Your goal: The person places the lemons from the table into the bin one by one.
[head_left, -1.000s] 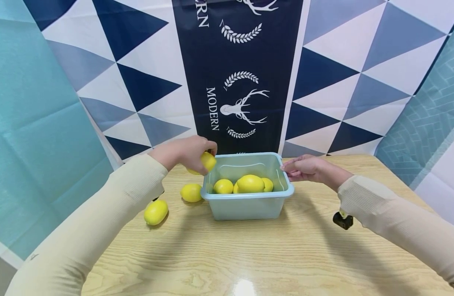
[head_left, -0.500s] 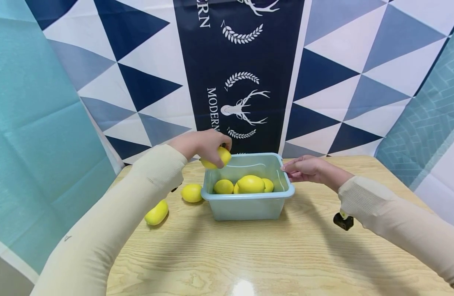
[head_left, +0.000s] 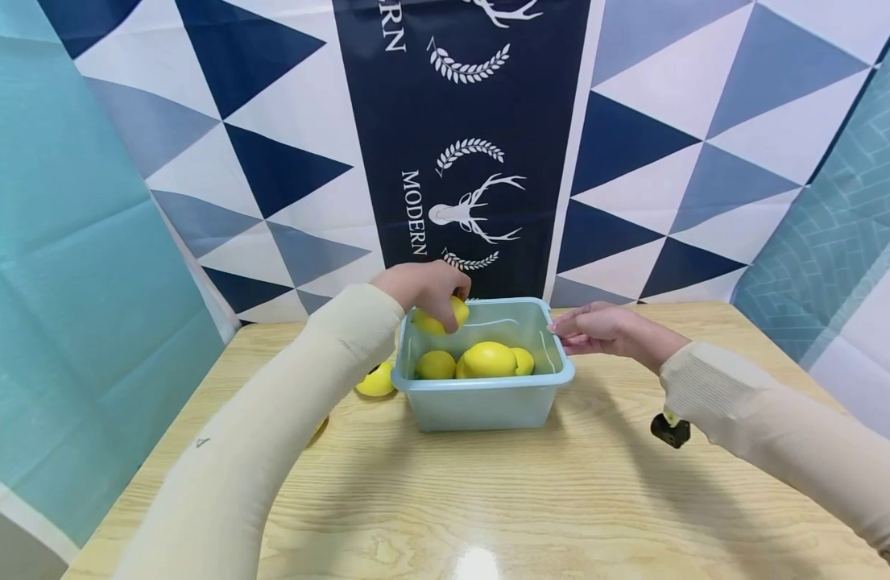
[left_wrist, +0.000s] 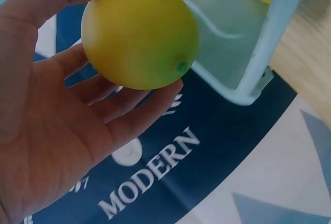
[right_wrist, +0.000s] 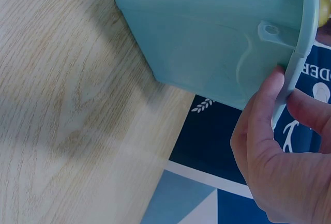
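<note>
My left hand [head_left: 432,288] grips a yellow lemon [left_wrist: 139,32] between thumb and fingertips, over the left back part of a light blue plastic bin [head_left: 481,407]. The lemon's green-tinged end shows in the left wrist view. Inside the bin lie several more lemons [head_left: 490,360]. At the bin's right side, my right hand [head_left: 600,326] pinches the rim, with thumb and fingers on either side of it in the right wrist view. Left of the bin, one lemon [head_left: 375,382] rests on the table, partly behind my left sleeve. Another lemon [head_left: 318,428] is almost wholly hidden by that sleeve.
The bin stands on a light wood table [head_left: 481,483]. Behind it hangs a patterned cloth [head_left: 473,105] with triangles and deer heads. A teal cloth [head_left: 89,282] closes off the left side. A small black device [head_left: 670,430] sits under my right wrist.
My left hand has carried the lemon rightward from beside the bin to over it, lowering slightly at the end. The left sleeve now covers more of the table lemons. My right hand stays on the rim.
</note>
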`<state>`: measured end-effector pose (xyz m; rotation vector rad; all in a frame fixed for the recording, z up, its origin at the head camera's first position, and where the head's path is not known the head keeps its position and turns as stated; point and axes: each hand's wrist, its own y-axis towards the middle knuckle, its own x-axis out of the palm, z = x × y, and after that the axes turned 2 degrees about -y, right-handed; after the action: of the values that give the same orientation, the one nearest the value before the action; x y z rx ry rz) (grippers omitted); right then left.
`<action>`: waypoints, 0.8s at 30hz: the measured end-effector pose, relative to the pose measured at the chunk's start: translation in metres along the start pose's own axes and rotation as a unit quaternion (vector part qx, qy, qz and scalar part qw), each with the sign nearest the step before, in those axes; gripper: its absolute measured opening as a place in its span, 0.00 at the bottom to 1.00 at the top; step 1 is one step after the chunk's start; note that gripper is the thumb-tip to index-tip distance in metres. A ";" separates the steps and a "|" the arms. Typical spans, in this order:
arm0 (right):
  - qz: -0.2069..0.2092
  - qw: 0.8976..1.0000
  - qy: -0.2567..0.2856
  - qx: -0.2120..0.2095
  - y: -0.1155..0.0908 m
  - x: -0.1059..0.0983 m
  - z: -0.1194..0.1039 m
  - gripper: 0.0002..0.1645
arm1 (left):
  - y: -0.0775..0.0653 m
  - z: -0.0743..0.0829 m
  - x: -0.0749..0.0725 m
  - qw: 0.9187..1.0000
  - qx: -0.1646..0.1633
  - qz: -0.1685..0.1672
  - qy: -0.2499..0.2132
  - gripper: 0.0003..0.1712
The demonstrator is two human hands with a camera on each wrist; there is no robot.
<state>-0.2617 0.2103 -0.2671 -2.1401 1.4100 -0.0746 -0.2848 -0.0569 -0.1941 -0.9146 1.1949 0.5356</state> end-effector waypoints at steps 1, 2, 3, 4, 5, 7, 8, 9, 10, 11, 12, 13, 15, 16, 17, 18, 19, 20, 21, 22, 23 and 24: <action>0.000 1.000 0.000 -0.001 0.000 0.000 0.000 0.34 | 0.002 0.001 0.003 1.000 -0.003 -0.006 0.003 0.25; -0.001 1.000 0.001 -0.001 0.000 0.000 0.000 0.34 | 0.004 0.001 0.005 1.000 -0.008 -0.011 0.004 0.26; -0.002 1.000 0.001 -0.002 0.000 0.000 0.000 0.33 | 0.006 0.002 0.008 1.000 -0.010 -0.014 0.007 0.26; -0.003 1.000 0.001 -0.003 0.000 0.001 0.000 0.33 | 0.007 0.002 0.012 1.000 -0.014 -0.018 0.006 0.26; -0.004 1.000 0.002 -0.003 0.000 0.001 0.000 0.33 | 0.009 0.003 0.015 1.000 -0.014 -0.020 0.010 0.25; -0.004 1.000 0.003 -0.005 0.001 0.001 0.000 0.33 | 0.011 0.004 0.022 1.000 -0.017 -0.022 0.014 0.23; -0.004 1.000 0.004 -0.005 0.001 0.001 0.000 0.32 | 0.012 0.005 0.025 0.999 -0.017 -0.023 0.019 0.22; -0.003 1.000 0.004 -0.005 0.001 0.001 0.000 0.32 | 0.014 0.005 0.028 0.999 -0.015 -0.022 0.023 0.20; -0.002 1.000 0.005 -0.005 0.001 0.001 -0.001 0.32 | 0.015 0.006 0.030 0.999 -0.014 -0.023 0.027 0.19; -0.002 1.000 0.006 -0.006 0.000 0.001 -0.001 0.32 | 0.016 0.006 0.032 0.999 -0.011 -0.023 0.035 0.18; -0.002 1.000 0.006 -0.007 0.000 0.001 -0.001 0.32 | 0.017 0.007 0.034 0.999 -0.010 -0.023 0.040 0.18; -0.001 1.000 0.006 -0.007 0.000 0.001 -0.001 0.31 | 0.018 0.007 0.035 0.999 -0.009 -0.024 0.043 0.18; -0.001 1.000 0.006 -0.008 -0.001 0.001 -0.002 0.32 | 0.019 0.008 0.037 0.999 -0.007 -0.029 0.046 0.17; -0.001 1.000 0.007 -0.009 -0.001 0.001 -0.001 0.32 | 0.019 0.008 0.038 0.998 -0.008 -0.031 0.047 0.17; -0.001 1.000 0.008 -0.009 -0.001 0.001 -0.001 0.32 | 0.020 0.008 0.039 0.998 -0.009 -0.034 0.046 0.17; 0.000 1.000 0.007 -0.010 -0.001 0.001 -0.001 0.32 | 0.020 0.009 0.039 0.998 -0.010 -0.037 0.041 0.17; -0.001 1.000 0.008 -0.011 -0.001 0.000 0.000 0.32 | 0.019 0.009 0.040 0.998 -0.012 -0.038 0.038 0.17; -0.001 1.000 0.009 -0.012 -0.001 0.000 0.000 0.32 | 0.019 0.010 0.040 0.998 -0.013 -0.040 0.035 0.16; 0.000 1.000 0.009 -0.012 -0.001 0.000 0.000 0.32 | 0.019 0.011 0.040 0.998 -0.013 -0.042 0.033 0.16; 0.000 1.000 0.010 -0.013 -0.001 0.000 0.001 0.32 | 0.019 0.012 0.041 0.999 -0.016 -0.043 0.026 0.17; 0.000 1.000 0.010 -0.013 -0.002 0.000 0.001 0.32 | 0.019 0.012 0.041 0.999 -0.018 -0.049 0.016 0.17; -0.001 1.000 0.010 -0.014 -0.002 0.000 0.002 0.32 | 0.019 0.013 0.042 0.998 -0.020 -0.055 0.005 0.18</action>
<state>-0.2595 0.2118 -0.2675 -2.1698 1.4273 -0.0787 -0.2793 -0.0396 -0.2384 -1.0126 1.1386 0.4693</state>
